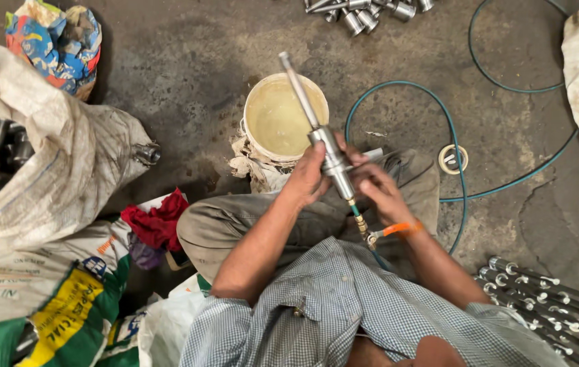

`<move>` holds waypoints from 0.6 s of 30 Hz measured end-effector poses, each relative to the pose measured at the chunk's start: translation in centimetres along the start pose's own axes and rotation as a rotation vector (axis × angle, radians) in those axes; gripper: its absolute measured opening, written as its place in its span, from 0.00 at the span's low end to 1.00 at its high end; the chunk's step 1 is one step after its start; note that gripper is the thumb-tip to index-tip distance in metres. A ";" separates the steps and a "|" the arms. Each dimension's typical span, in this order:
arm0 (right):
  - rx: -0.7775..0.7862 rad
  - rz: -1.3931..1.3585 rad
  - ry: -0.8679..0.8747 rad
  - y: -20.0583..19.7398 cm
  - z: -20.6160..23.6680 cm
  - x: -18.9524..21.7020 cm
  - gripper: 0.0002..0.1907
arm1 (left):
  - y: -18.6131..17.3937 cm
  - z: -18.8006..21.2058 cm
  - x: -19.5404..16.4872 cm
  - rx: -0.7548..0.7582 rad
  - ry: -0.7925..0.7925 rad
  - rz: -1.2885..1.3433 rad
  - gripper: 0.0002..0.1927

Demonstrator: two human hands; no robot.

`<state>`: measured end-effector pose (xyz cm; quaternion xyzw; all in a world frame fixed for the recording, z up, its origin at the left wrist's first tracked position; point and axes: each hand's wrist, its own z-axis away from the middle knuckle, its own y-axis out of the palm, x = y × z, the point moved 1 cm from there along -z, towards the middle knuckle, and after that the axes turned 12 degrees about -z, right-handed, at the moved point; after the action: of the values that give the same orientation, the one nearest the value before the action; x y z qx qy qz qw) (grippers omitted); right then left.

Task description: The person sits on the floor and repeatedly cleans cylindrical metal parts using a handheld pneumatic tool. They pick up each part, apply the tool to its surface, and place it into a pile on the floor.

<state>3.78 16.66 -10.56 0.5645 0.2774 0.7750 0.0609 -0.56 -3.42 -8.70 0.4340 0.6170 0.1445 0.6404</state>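
Both hands grip one metal rod (pixel 321 132) w/ a hose fitting at its lower end, just below the bucket (pixel 285 117): left hand (pixel 308 178) fingers closed round the body, right hand (pixel 377 192) closed lower. Finished-looking rods (pixel 547 299) lie well right of the bucket; more parts (pixel 367 12) above it.

A stained concrete floor (pixel 187 61) carries a white bucket (pixel 285 119) of cloudy liquid, a looping green hose (pixel 452 136), a tape roll (pixel 453 158), filled sacks (pixel 51 183) at left, a red rag (pixel 159 221), and metal rods (pixel 547 299) lower right, with more metal parts (pixel 367 12) at the top edge.
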 end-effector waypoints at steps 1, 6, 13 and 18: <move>0.089 -0.354 0.248 0.5 -0.7 -0.2 0.41 | 0.8 -0.2 -0.8 0.087 0.003 -0.081 0.28; 0.859 -0.730 0.502 4.0 -1.5 -0.3 0.28 | 3.2 -1.6 -4.9 0.529 0.199 -0.288 0.26; 0.470 -0.474 0.608 2.6 -2.6 -3.4 0.20 | 1.2 -0.6 -3.2 0.082 -0.006 -0.252 0.12; 0.100 0.476 0.046 0.2 -4.0 -4.8 0.20 | 1.2 -1.4 1.1 -0.601 0.054 -0.467 0.09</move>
<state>1.89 13.11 -15.31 0.5985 0.1760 0.7655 -0.1579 -1.15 -1.42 -8.34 0.0708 0.6462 0.1806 0.7381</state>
